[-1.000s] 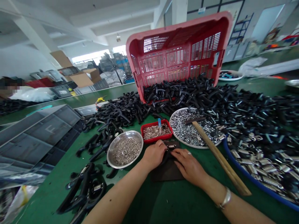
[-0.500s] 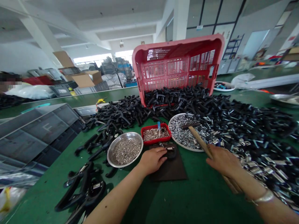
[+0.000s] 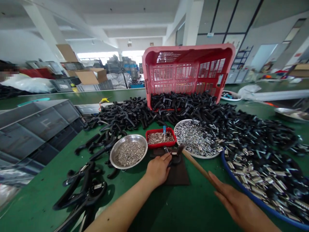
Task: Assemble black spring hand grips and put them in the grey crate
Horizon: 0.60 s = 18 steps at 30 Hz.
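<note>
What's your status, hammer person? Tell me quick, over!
Left hand on the black part, above the dark mat. Right hand holding the hammer, head near the part's spring. Possibly in the way: left fingertips, close to that head.

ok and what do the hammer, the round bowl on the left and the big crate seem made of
Hammer handle: likely wood, by its light brown, matt look; the hammer head is dark, probably steel, though blurred. Round bowl: likely stainless steel, silvery with a shiny rim. Crate: fairly matt pinkish-red, probably moulded plastic, going by its slotted walls.
</note>
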Each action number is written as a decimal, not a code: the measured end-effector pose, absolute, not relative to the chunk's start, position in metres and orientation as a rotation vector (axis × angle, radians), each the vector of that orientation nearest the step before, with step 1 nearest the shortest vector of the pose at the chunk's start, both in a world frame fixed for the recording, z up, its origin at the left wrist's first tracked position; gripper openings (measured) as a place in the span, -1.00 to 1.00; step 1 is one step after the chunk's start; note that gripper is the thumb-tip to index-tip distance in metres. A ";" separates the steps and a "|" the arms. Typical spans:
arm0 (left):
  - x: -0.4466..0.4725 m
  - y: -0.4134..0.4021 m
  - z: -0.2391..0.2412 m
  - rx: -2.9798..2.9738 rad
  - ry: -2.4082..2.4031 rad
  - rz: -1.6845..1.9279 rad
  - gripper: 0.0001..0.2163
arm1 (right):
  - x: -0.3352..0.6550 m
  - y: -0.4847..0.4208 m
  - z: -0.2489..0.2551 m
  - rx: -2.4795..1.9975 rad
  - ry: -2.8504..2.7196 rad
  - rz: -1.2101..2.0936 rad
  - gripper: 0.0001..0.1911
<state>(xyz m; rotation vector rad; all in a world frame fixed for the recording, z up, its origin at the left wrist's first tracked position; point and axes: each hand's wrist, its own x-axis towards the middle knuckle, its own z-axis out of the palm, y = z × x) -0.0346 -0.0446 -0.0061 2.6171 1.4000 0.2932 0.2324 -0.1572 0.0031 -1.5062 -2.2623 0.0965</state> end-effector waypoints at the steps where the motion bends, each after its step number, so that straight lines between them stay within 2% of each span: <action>1: -0.035 -0.044 -0.006 2.620 1.399 0.297 -0.54 | 0.230 -0.157 0.006 -1.492 -2.288 0.081 -0.40; 7: -0.037 -0.044 -0.007 2.630 1.404 0.325 -0.54 | 0.221 -0.155 0.023 -1.475 -2.122 -0.161 -0.37; 13: -0.039 -0.044 -0.008 2.634 1.424 0.333 -0.54 | 0.229 -0.147 0.029 -1.509 -2.352 0.116 -0.45; 18: -0.041 -0.044 -0.009 2.593 1.444 0.342 -0.54 | 0.227 -0.151 0.022 -1.492 -2.149 -0.109 -0.36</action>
